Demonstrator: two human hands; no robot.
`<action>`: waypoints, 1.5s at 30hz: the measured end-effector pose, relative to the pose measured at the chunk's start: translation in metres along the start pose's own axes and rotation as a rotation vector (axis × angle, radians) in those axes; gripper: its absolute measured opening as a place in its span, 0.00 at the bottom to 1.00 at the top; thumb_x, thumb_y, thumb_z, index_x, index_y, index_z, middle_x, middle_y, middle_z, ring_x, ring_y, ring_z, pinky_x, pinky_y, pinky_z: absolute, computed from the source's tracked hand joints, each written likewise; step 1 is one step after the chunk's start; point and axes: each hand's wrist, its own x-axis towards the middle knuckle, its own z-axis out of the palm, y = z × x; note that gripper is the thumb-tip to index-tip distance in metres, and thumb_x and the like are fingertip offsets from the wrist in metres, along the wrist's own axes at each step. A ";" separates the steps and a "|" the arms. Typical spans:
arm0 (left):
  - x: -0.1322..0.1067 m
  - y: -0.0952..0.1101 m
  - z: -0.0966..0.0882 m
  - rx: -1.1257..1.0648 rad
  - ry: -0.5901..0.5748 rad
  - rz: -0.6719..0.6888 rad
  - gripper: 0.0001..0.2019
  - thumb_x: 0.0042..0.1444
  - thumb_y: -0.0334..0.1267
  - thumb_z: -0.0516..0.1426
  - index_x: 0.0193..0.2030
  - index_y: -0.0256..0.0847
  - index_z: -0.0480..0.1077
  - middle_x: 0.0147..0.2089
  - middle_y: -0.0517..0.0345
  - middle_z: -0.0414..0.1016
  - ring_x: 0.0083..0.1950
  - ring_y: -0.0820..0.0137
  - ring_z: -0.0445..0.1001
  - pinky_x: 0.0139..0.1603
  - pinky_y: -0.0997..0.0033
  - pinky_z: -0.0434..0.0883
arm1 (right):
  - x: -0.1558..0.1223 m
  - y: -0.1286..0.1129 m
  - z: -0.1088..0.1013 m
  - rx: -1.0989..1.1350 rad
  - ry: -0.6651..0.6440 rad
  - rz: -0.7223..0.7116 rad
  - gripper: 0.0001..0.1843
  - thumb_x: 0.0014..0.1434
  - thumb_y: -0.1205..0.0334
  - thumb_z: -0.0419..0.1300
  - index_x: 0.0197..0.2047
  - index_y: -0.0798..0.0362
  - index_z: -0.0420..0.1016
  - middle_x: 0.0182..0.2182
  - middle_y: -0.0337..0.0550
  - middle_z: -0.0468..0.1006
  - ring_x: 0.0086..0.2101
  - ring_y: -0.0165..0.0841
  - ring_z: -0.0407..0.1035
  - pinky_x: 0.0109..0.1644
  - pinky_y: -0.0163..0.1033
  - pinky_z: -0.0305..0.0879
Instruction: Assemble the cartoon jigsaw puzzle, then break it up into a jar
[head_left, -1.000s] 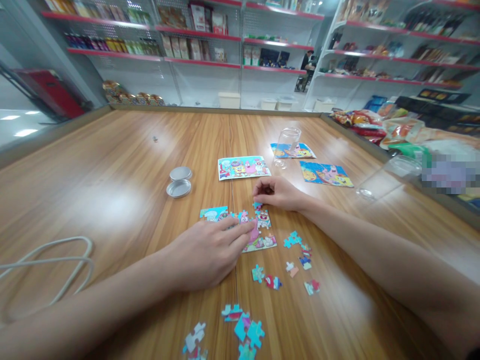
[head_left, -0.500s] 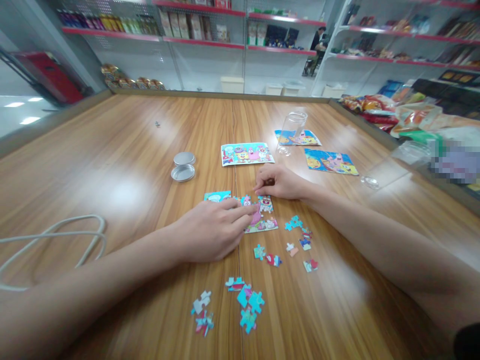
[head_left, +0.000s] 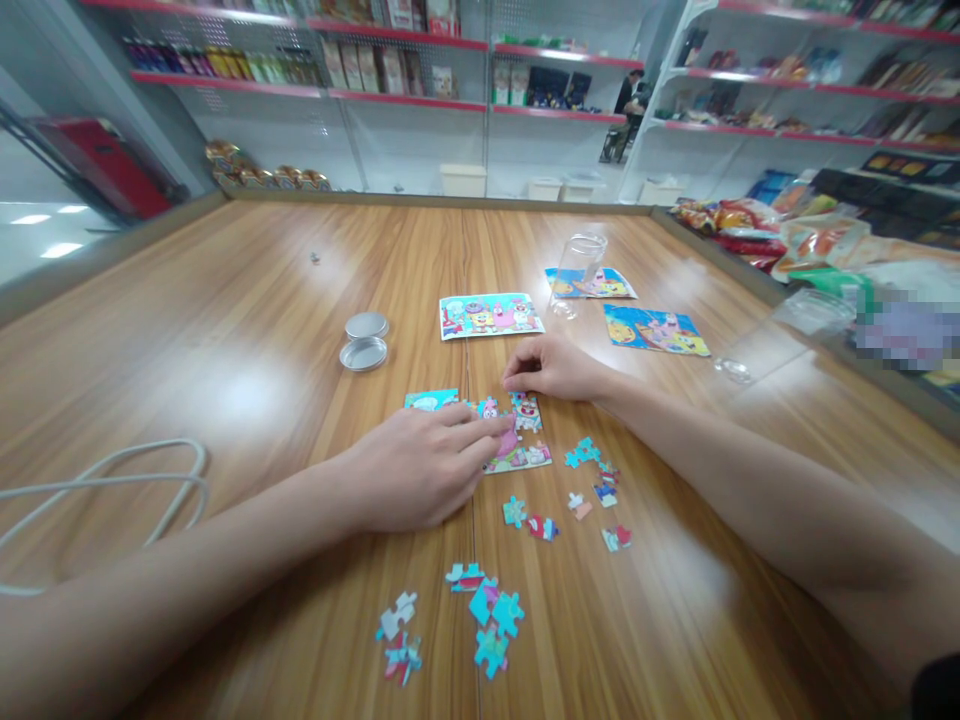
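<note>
A partly assembled jigsaw puzzle (head_left: 517,459) with cartoon characters lies on the wooden table. My left hand (head_left: 424,465) rests flat across it, fingers stretched to the right, hiding much of its middle and left. At the puzzle's upper right edge, my right hand (head_left: 553,368) is closed in a pinch. A bit of teal puzzle piece (head_left: 518,398) shows right under those fingertips; the rest of it is hidden. Several loose puzzle pieces (head_left: 583,453) lie right of the puzzle, and another scattered group (head_left: 491,648) is nearer to me.
Behind the puzzle lies a picture card (head_left: 491,316). Two round metal tins or lids (head_left: 364,353) sit to the left. Clear containers (head_left: 780,335) lie by two blue cards (head_left: 656,330). A white cable (head_left: 112,478) loops at left. Snack bags (head_left: 750,220) border the right edge.
The view has tilted up slightly. My right hand has shifted a little down toward the puzzle's upper edge, where a teal bit shows under its fingertips. My left hand stays in place.
</note>
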 end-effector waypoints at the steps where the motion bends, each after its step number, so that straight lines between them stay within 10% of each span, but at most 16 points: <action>1: 0.000 0.000 0.000 0.000 0.002 -0.002 0.18 0.66 0.34 0.50 0.60 0.36 0.68 0.69 0.51 0.67 0.57 0.57 0.74 0.52 0.56 0.77 | 0.000 0.000 0.002 -0.029 0.000 -0.018 0.07 0.55 0.61 0.67 0.31 0.56 0.80 0.28 0.42 0.81 0.29 0.31 0.73 0.34 0.37 0.68; 18: 0.002 0.001 -0.002 0.040 0.019 0.010 0.14 0.65 0.35 0.52 0.55 0.36 0.72 0.65 0.51 0.71 0.54 0.58 0.74 0.47 0.59 0.77 | -0.005 -0.018 0.007 -0.313 0.100 -0.176 0.03 0.57 0.68 0.63 0.31 0.57 0.74 0.28 0.40 0.73 0.30 0.29 0.65 0.35 0.35 0.60; 24: 0.001 -0.002 0.000 -0.002 0.011 -0.014 0.09 0.65 0.36 0.53 0.41 0.39 0.75 0.45 0.51 0.79 0.48 0.61 0.75 0.40 0.65 0.75 | -0.042 -0.099 0.023 -0.488 -0.241 -0.367 0.03 0.60 0.67 0.59 0.39 0.56 0.73 0.29 0.40 0.76 0.28 0.29 0.65 0.31 0.36 0.53; 28: 0.001 -0.004 -0.001 -0.066 0.005 0.028 0.11 0.66 0.39 0.53 0.51 0.42 0.74 0.60 0.53 0.75 0.53 0.61 0.74 0.49 0.61 0.75 | -0.068 -0.132 0.036 -0.666 -0.273 -0.457 0.04 0.62 0.69 0.57 0.39 0.55 0.73 0.32 0.41 0.77 0.28 0.30 0.63 0.28 0.40 0.46; 35: 0.001 -0.004 0.002 -0.018 0.028 0.030 0.18 0.69 0.37 0.50 0.63 0.37 0.68 0.66 0.51 0.70 0.58 0.59 0.73 0.55 0.59 0.74 | -0.074 -0.123 0.057 -0.777 -0.562 -0.704 0.09 0.69 0.63 0.55 0.45 0.47 0.76 0.36 0.38 0.75 0.25 0.29 0.58 0.23 0.41 0.36; 45: 0.001 -0.003 0.003 -0.023 0.028 0.035 0.18 0.68 0.35 0.51 0.63 0.38 0.68 0.67 0.50 0.70 0.58 0.60 0.75 0.56 0.57 0.75 | -0.075 -0.126 0.064 -0.730 -0.558 -0.647 0.08 0.68 0.67 0.53 0.44 0.55 0.74 0.37 0.41 0.76 0.26 0.30 0.62 0.23 0.41 0.43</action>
